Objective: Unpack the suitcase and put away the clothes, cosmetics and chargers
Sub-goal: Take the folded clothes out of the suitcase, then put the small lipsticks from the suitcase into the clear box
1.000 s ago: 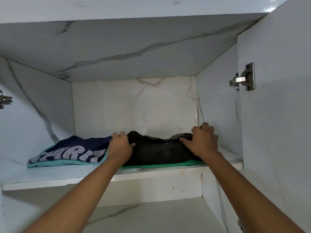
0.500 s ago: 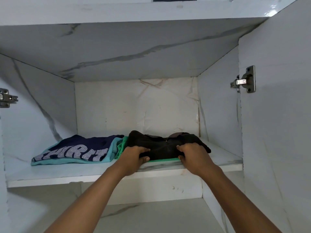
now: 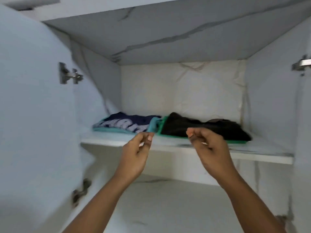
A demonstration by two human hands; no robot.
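Note:
A folded black garment [image 3: 202,126] lies on a green one [image 3: 235,141] at the right of the white cupboard shelf [image 3: 185,147]. To its left rests a navy shirt with white lettering [image 3: 124,124] on a teal garment [image 3: 152,126]. My left hand [image 3: 136,152] and my right hand [image 3: 208,147] hover in front of the shelf edge, fingers loosely curled, holding nothing and apart from the clothes.
The cupboard has marble-patterned white walls. Its left door [image 3: 33,115] stands open with metal hinges [image 3: 67,74]. Another hinge [image 3: 301,64] shows at the right. A lower shelf [image 3: 168,207] lies below my forearms.
Both hands have let go of the black garment and drawn back from the shelf. The view has swung to the left, so the left door fills more of the frame.

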